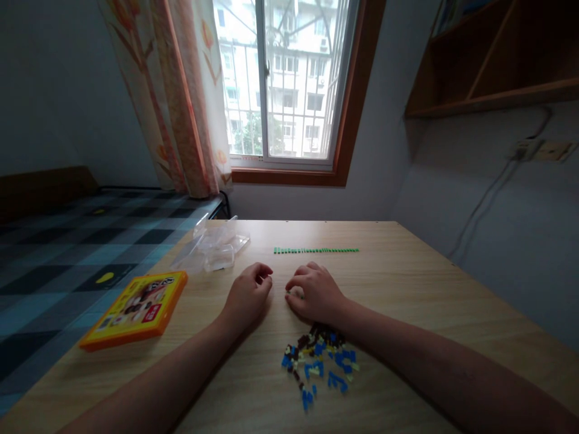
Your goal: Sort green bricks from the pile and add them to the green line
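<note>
My left hand (251,290) rests on the table with its fingers curled in toward the thumb. Whatever it may hold is hidden or too small to name. Facing it, my right hand (315,293) is bent over the tabletop, thumb and forefinger drawn close together around a tiny pale piece (288,292) that I cannot make out clearly. A long row of small green building bricks (316,250) lies beyond both hands. Nearer to me, below the right wrist, is a loose pile of blue, brown, cream and yellow building bricks (319,361).
An orange and yellow box (136,307) lies at the table's left side. Behind it are clear plastic trays and wrapping (220,250). The wooden table (407,361) borders a bed with a checked cover (58,259). A window (289,84) stands past the far edge.
</note>
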`<state>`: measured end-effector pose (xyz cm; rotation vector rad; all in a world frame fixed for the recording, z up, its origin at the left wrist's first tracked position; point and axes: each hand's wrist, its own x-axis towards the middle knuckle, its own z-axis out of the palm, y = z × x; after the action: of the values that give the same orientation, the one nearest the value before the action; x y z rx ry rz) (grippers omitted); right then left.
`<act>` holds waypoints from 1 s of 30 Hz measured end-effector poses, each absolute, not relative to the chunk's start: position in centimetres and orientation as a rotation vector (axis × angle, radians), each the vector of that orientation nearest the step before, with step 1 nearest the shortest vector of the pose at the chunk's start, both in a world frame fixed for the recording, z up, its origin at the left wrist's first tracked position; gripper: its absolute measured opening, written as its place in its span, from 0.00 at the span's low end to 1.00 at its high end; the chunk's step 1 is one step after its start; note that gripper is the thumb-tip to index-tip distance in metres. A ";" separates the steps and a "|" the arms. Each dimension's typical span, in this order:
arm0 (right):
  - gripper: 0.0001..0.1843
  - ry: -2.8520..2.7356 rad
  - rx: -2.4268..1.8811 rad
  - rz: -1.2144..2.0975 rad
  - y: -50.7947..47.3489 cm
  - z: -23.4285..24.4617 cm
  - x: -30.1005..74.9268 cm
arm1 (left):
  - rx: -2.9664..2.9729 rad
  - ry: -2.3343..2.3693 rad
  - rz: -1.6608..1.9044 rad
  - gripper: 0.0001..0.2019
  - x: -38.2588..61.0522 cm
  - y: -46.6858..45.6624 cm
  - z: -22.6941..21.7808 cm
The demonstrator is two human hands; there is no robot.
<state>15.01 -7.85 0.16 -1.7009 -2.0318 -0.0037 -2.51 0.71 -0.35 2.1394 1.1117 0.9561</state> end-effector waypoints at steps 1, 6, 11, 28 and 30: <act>0.09 -2.030 -1.705 -0.005 -7.8 0.1 15.0 | 2.141 1.109 0.955 0.11 -2.5 0.7 -0.3; 0.07 -2.014 -1.723 -0.013 -7.8 -0.3 15.0 | 2.147 1.109 0.941 0.10 -2.5 0.5 0.0; 0.04 -1.985 -1.650 -0.020 -7.5 -0.3 14.9 | 2.147 1.091 0.948 0.11 -2.5 0.5 0.0; 0.15 -1.455 -2.126 -0.026 -5.7 -2.5 41.0 | 2.187 1.113 0.936 0.12 -2.6 0.7 -0.2; 0.15 -1.486 -2.120 0.021 -5.5 -3.1 41.0 | 2.184 1.113 0.937 0.12 -2.7 0.7 -0.2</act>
<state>41.00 -5.52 -3.12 -2.1202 -1.4856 0.0211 -2.68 0.65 -0.23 2.1841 1.1134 0.9368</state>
